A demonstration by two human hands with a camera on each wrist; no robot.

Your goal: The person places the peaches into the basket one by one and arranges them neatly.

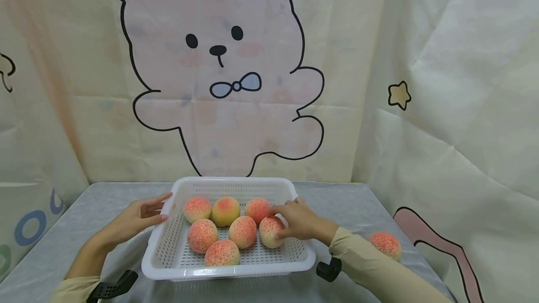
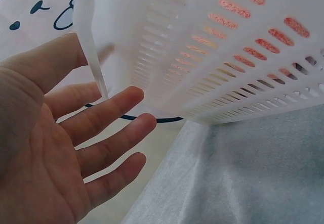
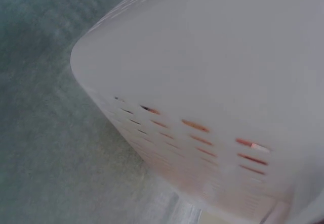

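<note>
A white plastic basket [image 1: 227,272] with slotted walls stands on the table, several red-and-yellow peaches inside it. My left hand [image 1: 136,219] is at the basket's left rim, its fingertips touching or very near it. In the left wrist view, the fingers of that hand [image 2: 76,133] are spread and fairly straight beside the slotted wall [image 2: 202,57]. My right hand [image 1: 301,219] reaches over the right rim and holds a pale peach [image 1: 269,232] between thumb and fingers. The right wrist view shows the basket's outer wall [image 3: 202,72] close up; the fingers are hidden there.
One more peach [image 1: 385,245] lies on the table to the right, partly behind my right sleeve [image 1: 370,265]. A grey-blue cloth [image 1: 332,195] covers the table. Cream curtains with a cartoon bear [image 1: 219,120] hang behind and at both sides.
</note>
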